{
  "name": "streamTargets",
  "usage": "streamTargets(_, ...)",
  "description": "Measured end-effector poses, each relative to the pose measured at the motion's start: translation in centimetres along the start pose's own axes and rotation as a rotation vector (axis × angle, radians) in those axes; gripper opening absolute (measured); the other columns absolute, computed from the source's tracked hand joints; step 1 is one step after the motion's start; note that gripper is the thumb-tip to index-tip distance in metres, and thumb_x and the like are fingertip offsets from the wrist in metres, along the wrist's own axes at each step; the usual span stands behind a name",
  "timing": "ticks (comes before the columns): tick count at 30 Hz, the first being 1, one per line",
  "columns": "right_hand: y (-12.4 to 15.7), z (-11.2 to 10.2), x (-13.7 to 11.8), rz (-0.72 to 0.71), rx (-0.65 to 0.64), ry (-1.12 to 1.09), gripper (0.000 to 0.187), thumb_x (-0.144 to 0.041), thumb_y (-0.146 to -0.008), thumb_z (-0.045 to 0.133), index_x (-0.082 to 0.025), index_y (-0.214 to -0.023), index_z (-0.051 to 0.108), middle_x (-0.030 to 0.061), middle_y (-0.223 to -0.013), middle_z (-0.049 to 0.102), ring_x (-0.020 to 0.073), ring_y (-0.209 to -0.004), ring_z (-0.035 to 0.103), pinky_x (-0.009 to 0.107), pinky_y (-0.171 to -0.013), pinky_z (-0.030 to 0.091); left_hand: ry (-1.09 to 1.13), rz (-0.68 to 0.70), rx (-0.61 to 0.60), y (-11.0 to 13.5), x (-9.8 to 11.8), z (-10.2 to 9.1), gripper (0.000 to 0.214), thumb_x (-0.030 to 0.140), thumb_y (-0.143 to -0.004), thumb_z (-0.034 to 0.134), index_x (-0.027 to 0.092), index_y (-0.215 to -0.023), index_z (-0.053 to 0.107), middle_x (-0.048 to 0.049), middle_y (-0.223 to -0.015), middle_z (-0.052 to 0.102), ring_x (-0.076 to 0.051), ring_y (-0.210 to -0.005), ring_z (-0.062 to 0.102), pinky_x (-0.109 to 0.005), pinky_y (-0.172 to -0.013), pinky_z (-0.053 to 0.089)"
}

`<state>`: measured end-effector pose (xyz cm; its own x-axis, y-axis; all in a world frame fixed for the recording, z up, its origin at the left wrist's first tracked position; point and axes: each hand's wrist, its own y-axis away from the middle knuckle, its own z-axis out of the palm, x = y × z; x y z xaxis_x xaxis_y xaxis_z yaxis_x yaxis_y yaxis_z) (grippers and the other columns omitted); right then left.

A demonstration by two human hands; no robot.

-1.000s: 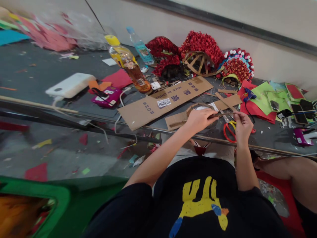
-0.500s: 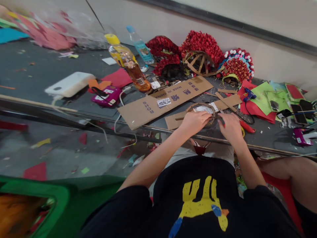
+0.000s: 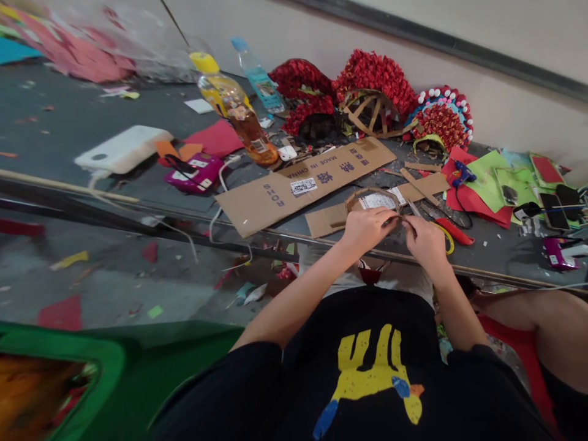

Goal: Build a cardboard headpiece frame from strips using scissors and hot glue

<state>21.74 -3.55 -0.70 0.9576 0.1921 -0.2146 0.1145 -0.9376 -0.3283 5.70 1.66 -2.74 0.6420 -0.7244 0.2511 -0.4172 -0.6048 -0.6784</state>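
A ring of bent cardboard strip (image 3: 353, 201) stands near the table's front edge, its far side arching up. My left hand (image 3: 367, 231) is closed on its near side, thumb and fingers pinching the strip. Close beside it, my right hand (image 3: 425, 242) is closed too, fingertips together at the same part of the ring; the exact grip is partly hidden by the fingers. Under the ring lies a flat cardboard strip (image 3: 321, 222) with a white label. Scissors with a yellow handle (image 3: 450, 240) and a red-handled tool (image 3: 459, 233) lie right of my right hand.
Behind lies a long printed cardboard piece (image 3: 261, 205). A tea bottle (image 3: 243, 116), a water bottle (image 3: 261, 79) and red decorated headpieces (image 3: 374, 79) stand farther back. A blue glue gun (image 3: 462, 174) rests on coloured paper. Another person's leg (image 3: 533, 315) is at right.
My right hand has moved slightly down and its fingers have drawn together at the ring. The scissors' yellow handle shows more. The view has shifted a little.
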Motion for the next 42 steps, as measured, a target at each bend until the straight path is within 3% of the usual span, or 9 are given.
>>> streamTargets(5,-0.1,0.0,1.5,0.072,0.036,-0.01,0.025,-0.03,-0.089,0.046,-0.02,-0.097,0.068,0.006,-0.084,0.074,0.0205,-0.077,0.067,0.028,-0.066,0.042,-0.007,0.022,-0.095,-0.1,-0.3,0.1,0.021,0.029,-0.089,0.054,0.02,-0.09,0.072,-0.0006,-0.081,0.075,-0.014,-0.07,0.069,-0.023,-0.051,0.039)
streamTargets(10,-0.8,0.0,0.8,-0.108,-0.076,0.031,0.028,-0.025,-0.092,0.043,-0.017,-0.106,0.066,0.01,-0.101,0.073,0.0223,-0.092,0.066,0.032,-0.083,0.043,-0.025,0.041,-0.176,-0.3,-0.2,-0.2,0.024,0.032,-0.09,0.051,0.019,-0.086,0.072,-0.0021,-0.079,0.075,-0.014,-0.07,0.069,-0.023,-0.05,0.037)
streamTargets(15,-0.9,0.2,-0.4,-0.011,-0.169,0.149,0.035,-0.024,-0.094,0.035,-0.015,-0.103,0.067,0.0131,-0.092,0.074,0.0218,-0.076,0.068,0.03,-0.064,0.044,-0.025,-0.046,-0.123,-0.1,0.1,0.9,0.021,0.031,-0.089,0.055,0.02,-0.087,0.073,-0.002,-0.08,0.075,-0.014,-0.07,0.069,-0.023,-0.051,0.037)
streamTargets(18,-0.5,0.3,0.2,0.016,-0.135,0.119,0.036,-0.026,-0.094,0.036,-0.017,-0.108,0.067,0.0112,-0.095,0.074,0.0213,-0.077,0.069,0.029,-0.063,0.045,-0.017,-0.044,-0.094,0.1,0.1,1.6,0.022,0.032,-0.091,0.054,0.02,-0.091,0.072,-0.002,-0.083,0.076,-0.013,-0.07,0.069,-0.023,-0.053,0.04)
streamTargets(23,-0.4,0.2,2.1,0.03,-0.044,0.007,0.032,-0.027,-0.093,0.04,-0.021,-0.11,0.066,0.0073,-0.105,0.074,0.0215,-0.088,0.069,0.028,-0.07,0.047,-0.017,0.087,-0.108,-0.3,-0.7,1.0,0.026,0.031,-0.093,0.049,0.019,-0.096,0.071,-0.0039,-0.086,0.076,-0.015,-0.073,0.07,-0.023,-0.06,0.046)
streamTargets(27,-1.0,0.2,2.2,-0.019,-0.069,-0.01,0.031,-0.027,-0.093,0.041,-0.021,-0.113,0.064,0.0072,-0.108,0.073,0.0214,-0.09,0.068,0.028,-0.07,0.047,-0.045,0.14,-0.118,-0.8,-1.3,0.3,0.025,0.029,-0.092,0.049,0.018,-0.091,0.072,-0.0038,-0.085,0.076,-0.014,-0.073,0.07,-0.022,-0.06,0.046)
streamTargets(34,-1.1,0.6,0.3,-0.038,-0.113,0.077,0.029,-0.025,-0.094,0.038,-0.017,-0.102,0.065,0.0099,-0.096,0.073,0.0206,-0.083,0.068,0.026,-0.061,0.041,-0.034,0.039,-0.051,-0.8,-1.0,0.8,0.021,0.029,-0.09,0.052,0.021,-0.085,0.071,-0.0017,-0.08,0.075,-0.013,-0.07,0.069,-0.023,-0.056,0.042)
streamTargets(38,-0.9,0.8,0.1,0.009,-0.02,0.042,0.031,-0.026,-0.094,0.038,-0.018,-0.101,0.067,0.0091,-0.095,0.075,0.0193,-0.079,0.068,0.024,-0.061,0.042,0.011,-0.033,-0.011,-0.9,-0.7,1.2,0.021,0.03,-0.09,0.053,0.02,-0.091,0.072,-0.0023,-0.082,0.075,-0.014,-0.074,0.07,-0.023,-0.058,0.044)
streamTargets(42,-1.1,0.5,0.8,0.056,0.041,-0.02,0.032,-0.029,-0.093,0.041,-0.02,-0.109,0.067,0.0072,-0.1,0.075,0.0209,-0.082,0.069,0.026,-0.065,0.046,0.082,0.01,-0.037,-1.1,-1.1,1.1,0.022,0.028,-0.091,0.052,0.019,-0.098,0.071,-0.0042,-0.092,0.076,-0.015,-0.084,0.071,-0.024,-0.065,0.049)
